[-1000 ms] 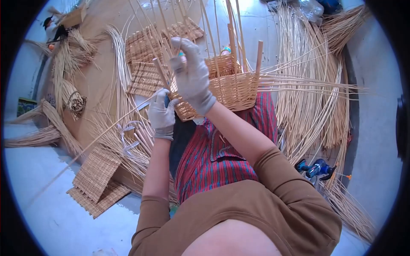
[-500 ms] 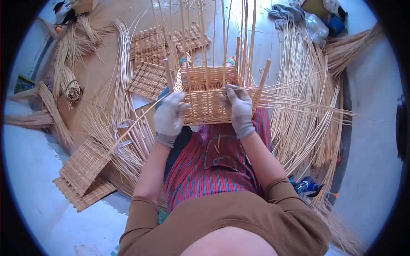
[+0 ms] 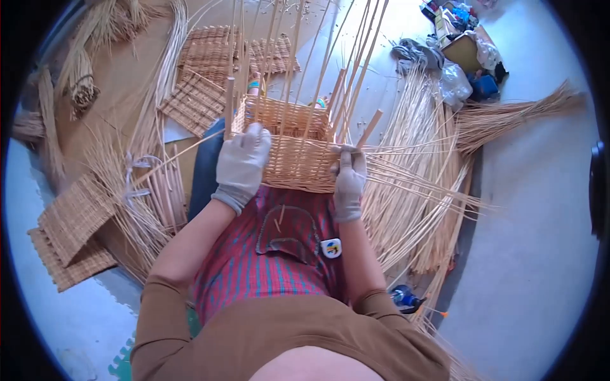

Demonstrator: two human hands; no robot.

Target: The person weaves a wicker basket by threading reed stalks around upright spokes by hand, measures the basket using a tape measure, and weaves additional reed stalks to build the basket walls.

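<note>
A rectangular woven basket [image 3: 298, 162] sits at my lap, its tall upright stakes [image 3: 289, 70] pointing away from me. My left hand [image 3: 243, 162], in a pale glove, is closed at the basket's left front corner, where a long strand [image 3: 184, 151] runs off to the lower left. My right hand [image 3: 349, 181], also gloved, grips the right front corner, thumb up on the rim, beside a thick corner post [image 3: 370, 129]. Loose strands [image 3: 422, 184] stick out to the right from behind this hand.
Long bundles of strands [image 3: 413, 222] lie on the floor at the right. Woven panels [image 3: 76, 213] rest at the lower left, others [image 3: 197, 101] beyond the basket. A blue power tool [image 3: 404, 296] lies at the lower right, bags [image 3: 454, 82] at the upper right.
My right hand has moved from the front rim to the right front corner. Earlier it was across at the left side. My left hand now sits higher against the left corner. The view has shifted.
</note>
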